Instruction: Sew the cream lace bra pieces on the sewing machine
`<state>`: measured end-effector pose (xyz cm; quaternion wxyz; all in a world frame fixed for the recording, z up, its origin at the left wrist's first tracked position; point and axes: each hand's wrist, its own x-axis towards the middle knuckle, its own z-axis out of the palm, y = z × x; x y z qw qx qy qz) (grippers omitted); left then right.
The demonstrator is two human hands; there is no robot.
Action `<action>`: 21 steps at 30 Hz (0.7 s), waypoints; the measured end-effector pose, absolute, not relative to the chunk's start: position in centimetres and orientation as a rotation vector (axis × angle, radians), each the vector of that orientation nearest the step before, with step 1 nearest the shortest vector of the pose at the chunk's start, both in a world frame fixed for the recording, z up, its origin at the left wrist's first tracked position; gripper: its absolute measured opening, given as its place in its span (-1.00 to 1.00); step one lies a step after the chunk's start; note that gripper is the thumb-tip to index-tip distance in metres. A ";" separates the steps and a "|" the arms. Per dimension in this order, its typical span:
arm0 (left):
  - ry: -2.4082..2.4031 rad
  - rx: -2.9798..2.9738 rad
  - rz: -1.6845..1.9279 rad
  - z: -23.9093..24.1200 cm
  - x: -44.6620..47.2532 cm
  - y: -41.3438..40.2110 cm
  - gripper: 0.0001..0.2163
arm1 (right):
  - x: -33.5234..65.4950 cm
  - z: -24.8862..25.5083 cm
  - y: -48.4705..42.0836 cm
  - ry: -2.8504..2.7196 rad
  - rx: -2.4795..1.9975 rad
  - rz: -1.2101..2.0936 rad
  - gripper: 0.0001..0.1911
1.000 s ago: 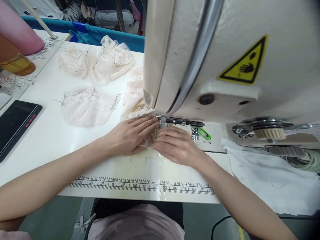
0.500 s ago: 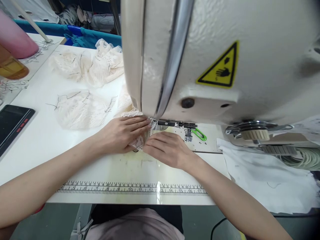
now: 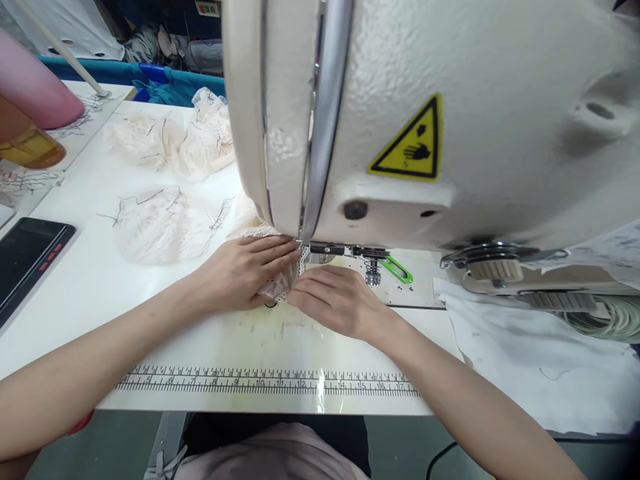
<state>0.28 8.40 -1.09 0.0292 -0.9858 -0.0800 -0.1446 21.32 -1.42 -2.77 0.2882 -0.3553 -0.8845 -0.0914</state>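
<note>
A piece of cream lace fabric (image 3: 278,285) lies under the head of a sewing machine (image 3: 390,120), close to the needle area, which is mostly hidden. My left hand (image 3: 250,270) rests flat on the lace with its fingers stretched toward the needle. On the near right edge of the lace, my right hand (image 3: 333,299) pinches the fabric between thumb and fingers; the fingertips are partly hidden. A small bright green tool (image 3: 397,269) lies on the machine bed beyond my right hand.
More cream lace pieces (image 3: 160,223) with dark thread ends lie to the left. A black phone-like device (image 3: 33,260) sits at the far left, near a pink thread cone (image 3: 45,87). A ruler strip (image 3: 260,381) runs along the front edge. White cloth (image 3: 530,360) lies at right.
The camera view has shifted slightly, so the machine head appears further left. Both hands keep nearly the same place on the lace.
</note>
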 end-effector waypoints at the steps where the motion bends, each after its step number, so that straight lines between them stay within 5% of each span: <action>1: -0.247 -3.033 -0.450 -1.1 0.3 8.4 -0.54 | 21.4 -2.8 -1.5 -2.369 -0.959 -0.234 -0.82; 21: -0.340 -2.962 -0.439 -1.3 0.9 7.3 -0.56 | 23.1 -2.3 -1.4 -2.345 -1.140 0.020 -0.74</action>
